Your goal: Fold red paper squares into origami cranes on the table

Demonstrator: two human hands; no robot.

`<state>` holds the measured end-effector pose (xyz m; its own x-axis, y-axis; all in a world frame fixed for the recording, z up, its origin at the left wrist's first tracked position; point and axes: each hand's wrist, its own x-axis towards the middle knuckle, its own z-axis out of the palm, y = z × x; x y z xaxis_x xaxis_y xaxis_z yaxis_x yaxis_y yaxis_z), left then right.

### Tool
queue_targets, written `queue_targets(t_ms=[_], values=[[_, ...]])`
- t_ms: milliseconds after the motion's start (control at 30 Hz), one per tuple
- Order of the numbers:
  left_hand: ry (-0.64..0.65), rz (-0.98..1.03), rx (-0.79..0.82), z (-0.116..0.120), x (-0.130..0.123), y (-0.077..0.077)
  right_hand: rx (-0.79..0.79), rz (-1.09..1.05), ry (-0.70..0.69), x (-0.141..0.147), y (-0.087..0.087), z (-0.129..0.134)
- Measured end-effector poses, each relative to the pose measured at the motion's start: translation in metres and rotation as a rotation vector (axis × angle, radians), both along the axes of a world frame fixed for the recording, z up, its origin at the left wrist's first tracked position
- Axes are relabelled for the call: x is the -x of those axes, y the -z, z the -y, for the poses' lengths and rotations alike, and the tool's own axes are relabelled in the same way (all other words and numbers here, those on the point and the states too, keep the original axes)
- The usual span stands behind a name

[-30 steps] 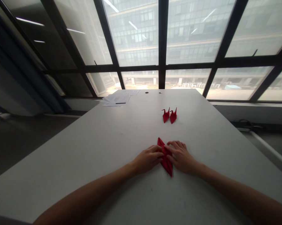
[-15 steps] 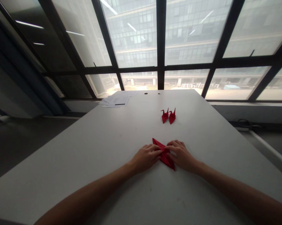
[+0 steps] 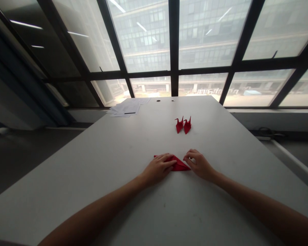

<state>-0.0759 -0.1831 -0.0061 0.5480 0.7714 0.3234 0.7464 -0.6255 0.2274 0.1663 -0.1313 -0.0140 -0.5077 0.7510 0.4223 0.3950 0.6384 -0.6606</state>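
Observation:
A folded red paper [image 3: 179,165] lies on the white table, its long points toward left and right. My left hand [image 3: 159,168] rests on top of it, fingers over its left and middle part, holding it against the table and hiding some of it. Just beyond the paper's right tip is my right hand [image 3: 197,163], its fingers curled with a small gap between thumb and forefinger. Nothing shows in that hand. Farther back, two red paper cranes [image 3: 179,125] [image 3: 187,126] stand side by side.
White paper sheets [image 3: 125,108] with a dark pen [image 3: 129,113] on them lie at the table's far left. Two small holes are near the far edge of the table [image 3: 105,164]. Large windows rise behind it, and a blue curtain [image 3: 28,75] hangs at left.
The red paper has turned from a steep diagonal to nearly level across the table. My left hand now lies flatter over it, and my right hand has come off it.

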Motion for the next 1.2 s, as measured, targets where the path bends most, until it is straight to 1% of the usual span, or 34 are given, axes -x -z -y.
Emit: queue_targets(t_ms=[67, 200, 367, 533, 633, 767, 833, 867, 933, 1000, 1100, 1167, 1200], values=[[-0.030, 0.003, 0.007, 0.001, 0.000, -0.001, 0.042, 0.019, 0.000, -0.003, -0.001, -0.004], [-0.043, 0.015, 0.022, 0.002, -0.001, -0.002, 0.087, 0.111, -0.045, -0.010, -0.001, -0.009], [-0.060, 0.007, 0.044, 0.003, -0.002, -0.003, 0.065, 0.216, -0.110, -0.012, -0.001, -0.008], [-0.078, -0.023, 0.055, 0.004, -0.003, -0.004, 0.029, 0.297, -0.114, -0.012, -0.001, -0.003], [-0.083, -0.025, 0.050, 0.005, -0.003, -0.005, 0.003, 0.257, -0.068, -0.012, -0.003, -0.003], [-0.103, -0.032, 0.029, 0.005, -0.005, -0.005, -0.064, 0.124, 0.077, -0.008, -0.005, 0.002], [-0.123, -0.034, 0.016, 0.005, -0.006, -0.003, -0.126, 0.166, 0.099, -0.003, -0.004, 0.011], [-0.136, -0.033, 0.011, 0.005, -0.007, -0.001, -0.153, 0.223, 0.070, 0.000, -0.002, 0.017], [-0.171, -0.025, -0.002, 0.004, -0.006, 0.002, -0.184, 0.365, -0.032, 0.006, 0.003, 0.029], [-0.183, -0.033, -0.009, 0.003, -0.006, 0.006, -0.167, 0.475, -0.087, 0.010, 0.008, 0.036], [-0.112, -0.091, 0.024, 0.001, -0.004, 0.009, -0.142, 0.543, -0.149, 0.011, 0.011, 0.035], [-0.066, -0.120, 0.067, 0.000, -0.002, 0.010, -0.136, 0.529, -0.130, 0.008, 0.010, 0.029], [-0.058, -0.123, 0.082, 0.000, -0.002, 0.011, -0.132, 0.514, -0.084, 0.007, 0.009, 0.025]])
